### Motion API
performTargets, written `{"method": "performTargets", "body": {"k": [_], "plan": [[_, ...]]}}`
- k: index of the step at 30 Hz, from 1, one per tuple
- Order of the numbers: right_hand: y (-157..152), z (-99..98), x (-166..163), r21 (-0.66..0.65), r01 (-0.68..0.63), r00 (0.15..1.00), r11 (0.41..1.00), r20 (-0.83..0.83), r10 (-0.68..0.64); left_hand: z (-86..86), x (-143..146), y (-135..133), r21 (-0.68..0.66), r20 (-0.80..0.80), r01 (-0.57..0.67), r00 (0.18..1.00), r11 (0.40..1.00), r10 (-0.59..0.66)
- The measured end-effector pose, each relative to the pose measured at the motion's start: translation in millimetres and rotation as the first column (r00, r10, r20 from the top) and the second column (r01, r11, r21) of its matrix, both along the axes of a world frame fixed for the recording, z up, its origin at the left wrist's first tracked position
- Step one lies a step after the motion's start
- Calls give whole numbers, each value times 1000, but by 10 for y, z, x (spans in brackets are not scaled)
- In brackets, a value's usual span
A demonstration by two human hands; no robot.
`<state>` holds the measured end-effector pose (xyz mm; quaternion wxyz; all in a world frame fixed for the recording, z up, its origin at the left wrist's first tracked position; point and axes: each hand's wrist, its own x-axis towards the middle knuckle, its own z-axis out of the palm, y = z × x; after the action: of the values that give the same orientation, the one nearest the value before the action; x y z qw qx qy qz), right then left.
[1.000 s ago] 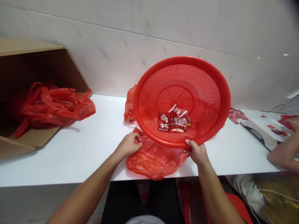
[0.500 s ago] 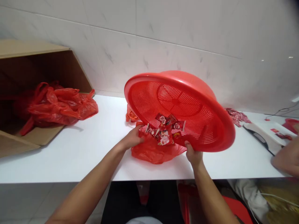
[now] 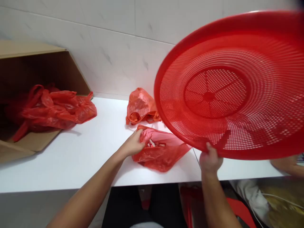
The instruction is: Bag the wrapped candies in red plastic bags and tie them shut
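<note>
My right hand (image 3: 210,160) grips the near rim of a big red perforated basket (image 3: 235,82), raised and tilted toward me at the right, with nothing in it. My left hand (image 3: 133,144) is closed on the mouth of a red plastic bag (image 3: 161,152) lying on the white table (image 3: 95,158). Small red and white packets (image 3: 154,144) show inside the bag's opening.
A second red bag (image 3: 141,106) sits behind, by the tiled wall. At the left an open cardboard box (image 3: 28,63) lies on its side with more red bags (image 3: 52,106) spilling out. Another person's forearm (image 3: 285,164) shows at the right edge, below the basket.
The basket tipped over the bag and its packets slid into it. The basket has since swung up and to the right, emptied. My left hand kept hold of the bag's mouth.
</note>
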<state>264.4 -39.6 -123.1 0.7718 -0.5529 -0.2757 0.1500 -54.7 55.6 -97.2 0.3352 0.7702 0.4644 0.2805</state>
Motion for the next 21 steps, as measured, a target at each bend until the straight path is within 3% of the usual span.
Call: {"method": "performTargets", "body": {"k": [3,7,10,14,21], "plan": [[-217,226,356,-1,-134,984,991,-115,133,-20,-43,-13,-1,-69,18,997,1000,-18],[-607,375,886,80,-275,868,958,-408,283,5,-63,-22,12,-153,-2,988,1000,4],[-893,311,1230,74,-156,854,985,-492,172,55,-45,-23,-7,-193,-30,981,1000,28],[-1168,136,1558,-75,17,866,997,-498,-53,110,-22,-59,77,-230,-48,971,996,65],[-1212,-196,1839,-210,95,789,973,-580,-203,270,-56,-251,263,-274,-119,942,957,192]]}}
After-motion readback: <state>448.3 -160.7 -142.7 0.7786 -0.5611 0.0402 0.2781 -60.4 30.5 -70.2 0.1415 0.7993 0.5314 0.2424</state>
